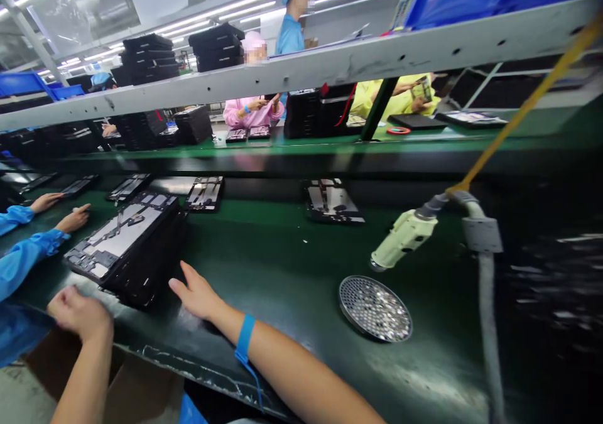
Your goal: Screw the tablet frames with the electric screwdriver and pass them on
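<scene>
A stack of black trays point(146, 257) stands on the green bench, with an opened, tablet-like device point(125, 226) on top showing a silvery inside and small dark parts. My right hand point(200, 295) is just to the right of this stack, apart from it, thumb and fingers spread and holding nothing. A blue band point(245, 336) with a cord circles that wrist. Near the stack's front left corner is my left hand point(82, 314); its fingers look bent but are smeared by motion, so their grip is unclear.
A pale electric screwdriver point(405, 239) hangs from a yellow cord above a round dish of small shiny pieces point(375, 309). More opened devices point(205, 193) point(333, 201) lie along the back. At left, a co-worker's blue sleeves point(28, 257) reach in. A metal rail point(292, 75) crosses overhead.
</scene>
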### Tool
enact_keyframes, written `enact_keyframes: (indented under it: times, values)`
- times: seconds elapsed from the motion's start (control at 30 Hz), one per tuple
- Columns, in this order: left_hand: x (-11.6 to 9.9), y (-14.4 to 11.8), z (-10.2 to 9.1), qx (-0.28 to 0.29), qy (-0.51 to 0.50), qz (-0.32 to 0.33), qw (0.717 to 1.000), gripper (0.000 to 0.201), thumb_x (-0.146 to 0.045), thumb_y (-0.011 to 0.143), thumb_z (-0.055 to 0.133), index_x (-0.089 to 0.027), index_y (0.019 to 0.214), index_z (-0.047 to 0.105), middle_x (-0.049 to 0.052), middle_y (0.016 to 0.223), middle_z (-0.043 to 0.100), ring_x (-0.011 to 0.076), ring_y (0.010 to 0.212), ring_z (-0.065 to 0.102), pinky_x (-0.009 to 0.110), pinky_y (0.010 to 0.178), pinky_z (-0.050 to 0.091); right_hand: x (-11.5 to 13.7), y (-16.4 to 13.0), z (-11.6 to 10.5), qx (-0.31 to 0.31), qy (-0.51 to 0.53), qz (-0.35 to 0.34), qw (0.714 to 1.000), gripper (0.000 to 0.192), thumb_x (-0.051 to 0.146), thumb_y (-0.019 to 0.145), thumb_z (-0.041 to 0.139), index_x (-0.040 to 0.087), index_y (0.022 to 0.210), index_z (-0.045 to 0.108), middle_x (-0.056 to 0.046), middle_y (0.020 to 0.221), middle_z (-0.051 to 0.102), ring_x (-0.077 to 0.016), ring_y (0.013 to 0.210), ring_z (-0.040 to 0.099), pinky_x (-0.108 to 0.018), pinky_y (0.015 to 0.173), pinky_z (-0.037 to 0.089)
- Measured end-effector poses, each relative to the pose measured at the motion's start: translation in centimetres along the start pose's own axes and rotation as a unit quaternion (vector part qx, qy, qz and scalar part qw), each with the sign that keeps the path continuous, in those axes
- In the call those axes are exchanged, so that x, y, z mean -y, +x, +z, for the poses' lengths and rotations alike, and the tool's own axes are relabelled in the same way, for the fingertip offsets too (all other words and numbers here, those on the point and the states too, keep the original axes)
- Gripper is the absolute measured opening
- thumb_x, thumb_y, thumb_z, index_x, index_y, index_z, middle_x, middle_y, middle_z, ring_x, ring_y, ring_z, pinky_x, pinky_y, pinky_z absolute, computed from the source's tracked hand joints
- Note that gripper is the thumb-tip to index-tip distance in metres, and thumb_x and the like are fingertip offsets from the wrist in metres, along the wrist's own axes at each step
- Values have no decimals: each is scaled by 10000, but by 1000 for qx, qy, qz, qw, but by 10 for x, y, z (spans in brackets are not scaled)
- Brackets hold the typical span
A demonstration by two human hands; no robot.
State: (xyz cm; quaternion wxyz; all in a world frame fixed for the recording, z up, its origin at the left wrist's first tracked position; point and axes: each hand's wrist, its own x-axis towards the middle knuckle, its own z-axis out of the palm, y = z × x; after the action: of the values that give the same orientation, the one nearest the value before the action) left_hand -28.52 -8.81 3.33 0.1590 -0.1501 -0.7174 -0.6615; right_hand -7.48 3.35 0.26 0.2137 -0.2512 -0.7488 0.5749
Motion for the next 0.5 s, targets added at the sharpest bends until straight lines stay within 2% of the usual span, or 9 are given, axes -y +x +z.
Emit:
enact_keyframes:
  times: [0.07, 0.1, 0.13, 0.17, 0.2, 0.27, 0.33, 0.4, 0.5]
  values:
    - [-11, -38, -12, -29, 14, 43, 999, 228, -451, 895, 535, -223, 913, 542, 74, 1041, 596, 321, 1177, 548, 517, 1126, 361, -11, -27, -29, -44, 15, 30, 998, 697, 525, 972, 557, 118, 1529, 461, -196, 1557, 510, -315, 1459, 492, -491, 1237, 369]
    - [-19, -59, -12, 46, 17, 101, 994, 236, -446, 919, 537, -219, 884, 591, 68, 968, 616, 303, 1072, 599, 499, 1057, 437, -16, -43, -44, -43, 35, 48, 997, 657, 507, 949, 596, 127, 1481, 524, -194, 1468, 603, -315, 1362, 593, -482, 1173, 453]
    - [-30, -80, -7, 162, -6, 156, 974, 224, -429, 922, 564, -219, 876, 627, 69, 958, 645, 286, 1014, 626, 479, 1009, 481, -20, -60, -59, -48, 44, 58, 996, 613, 496, 936, 611, 122, 1421, 584, -194, 1380, 669, -307, 1276, 659, -462, 1114, 510]
    - [-42, -98, 3, 279, -25, 185, 942, 206, -415, 917, 600, -221, 914, 668, 75, 1007, 673, 275, 1005, 644, 457, 982, 506, -23, -78, -73, -55, 48, 65, 995, 576, 487, 928, 621, 118, 1370, 624, -191, 1329, 700, -300, 1230, 686, -449, 1091, 527]
    - [-55, -114, 18, 378, -28, 179, 908, 213, -411, 925, 613, -229, 1002, 693, 79, 1092, 685, 264, 1032, 655, 427, 965, 522, -25, -97, -86, -71, 49, 69, 994, 541, 480, 921, 628, 123, 1327, 653, -184, 1315, 708, -295, 1208, 697, -442, 1082, 533]
    - [-80, -132, 64, 444, -33, 131, 886, 275, -447, 946, 595, -231, 1081, 700, 80, 1114, 699, 241, 1006, 673, 380, 910, 544, -28, -139, -109, -92, 42, 77, 992, 487, 470, 931, 612, 140, 1283, 678, -170, 1264, 734, -276, 1156, 723, -423, 1038, 567]
    - [-98, -139, 121, 513, 12, 88, 854, 360, -497, 947, 581, -214, 1133, 703, 94, 1152, 710, 247, 1061, 673, 370, 939, 534, -31, -190, -126, -115, 20, 82, 990, 422, 444, 952, 598, 181, 1270, 689, -153, 1237, 748, -254, 1078, 756, -386, 942, 625]
    - [-107, -147, 179, 527, 39, 74, 846, 393, -483, 949, 577, -168, 1145, 704, 125, 1112, 723, 262, 1041, 681, 391, 952, 526, -38, -246, -136, -203, -50, 53, 976, 353, 412, 962, 606, 242, 1255, 707, -129, 1180, 772, -240, 1000, 782, -364, 898, 653]
    - [-114, -179, 255, 570, 75, 85, 814, 347, -415, 925, 662, -144, 1136, 712, 155, 1104, 725, 270, 1032, 681, 421, 1002, 503, -56, -326, -137, -326, -195, -3, 925, 379, 339, 931, 676, 318, 1309, 681, -99, 1187, 777, -251, 978, 795, -320, 865, 674]
